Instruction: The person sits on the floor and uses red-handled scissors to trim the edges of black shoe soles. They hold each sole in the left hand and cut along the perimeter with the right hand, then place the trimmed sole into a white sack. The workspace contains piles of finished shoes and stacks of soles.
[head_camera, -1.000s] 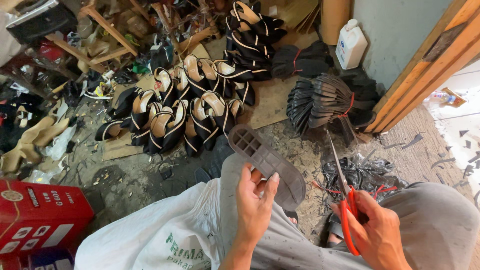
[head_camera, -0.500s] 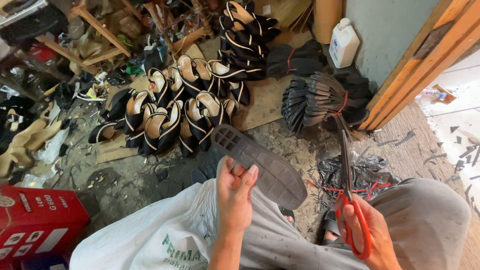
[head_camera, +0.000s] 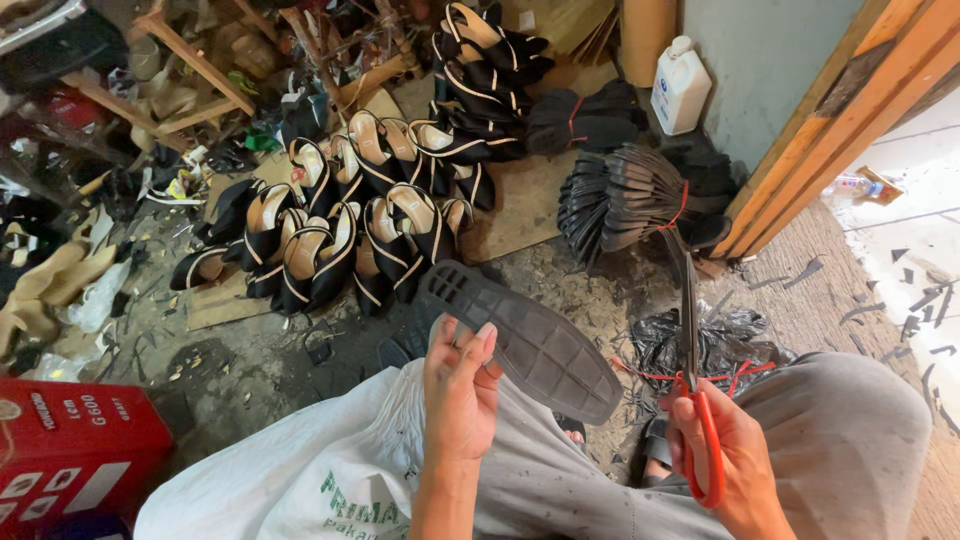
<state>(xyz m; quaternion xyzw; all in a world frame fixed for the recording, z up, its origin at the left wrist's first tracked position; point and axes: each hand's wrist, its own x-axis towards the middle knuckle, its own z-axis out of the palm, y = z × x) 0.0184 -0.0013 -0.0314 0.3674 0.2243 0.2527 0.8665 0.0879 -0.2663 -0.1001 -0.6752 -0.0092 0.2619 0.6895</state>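
Observation:
My left hand (head_camera: 458, 385) grips a dark grey rubber shoe sole (head_camera: 530, 340) by its near edge, tread side up, angled away to the upper left. My right hand (head_camera: 730, 450) holds red-handled scissors (head_camera: 692, 340) by the loops, blades closed and pointing up and away. The scissors stand to the right of the sole, apart from it. Both hands hover over my lap, which is covered by a white sack (head_camera: 300, 480) and grey trousers (head_camera: 850, 440).
Several black and tan sandals (head_camera: 340, 225) lie in rows on cardboard ahead. Bundles of black soles tied with red string (head_camera: 625, 195) sit right of them. A white plastic bottle (head_camera: 680, 85) stands by the wall, a red box (head_camera: 70, 450) at the near left. Scraps litter the floor.
The sole has turned and dropped a little in my left hand. My right hand has swung the scissors upright, with the blades now pointing straight away.

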